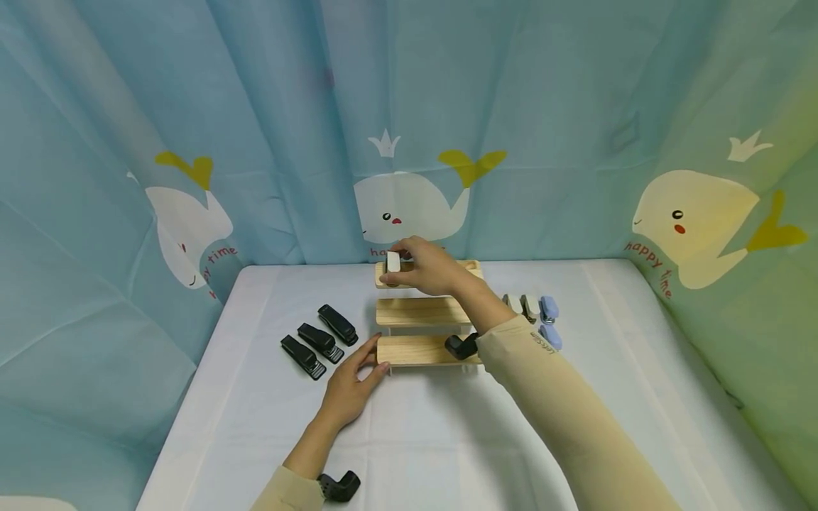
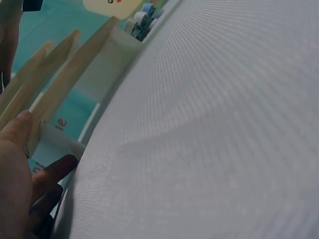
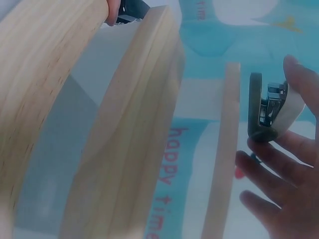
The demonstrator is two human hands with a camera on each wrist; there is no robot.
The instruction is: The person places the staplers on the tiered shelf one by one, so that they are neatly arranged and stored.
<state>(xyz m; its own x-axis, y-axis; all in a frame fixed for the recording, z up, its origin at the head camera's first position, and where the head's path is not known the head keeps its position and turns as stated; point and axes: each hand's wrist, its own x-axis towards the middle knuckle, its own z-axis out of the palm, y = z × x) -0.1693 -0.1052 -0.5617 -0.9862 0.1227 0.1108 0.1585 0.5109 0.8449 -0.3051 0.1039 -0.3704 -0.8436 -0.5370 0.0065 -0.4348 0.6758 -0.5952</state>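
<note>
My right hand [image 1: 431, 268] pinches a small white-and-dark stapler [image 1: 393, 262] at the left end of the top tier of a three-step wooden shelf [image 1: 415, 312]. In the right wrist view the stapler [image 3: 255, 107] stands on end beside the top board, thumb on one side and fingers under it; whether it touches the board I cannot tell. My left hand [image 1: 348, 387] grips the left end of the bottom tier, thumb at the front corner and fingers toward the back. In the left wrist view its thumb [image 2: 20, 127] lies against the wood.
Left of the shelf, three black staplers [image 1: 322, 344] lie in a slanted row on the white-covered table [image 1: 255, 440]. To its right are white staplers [image 1: 530, 306] and blue staplers [image 1: 549, 309], partly behind my right forearm. A whale-print curtain [image 1: 562, 142] surrounds the table.
</note>
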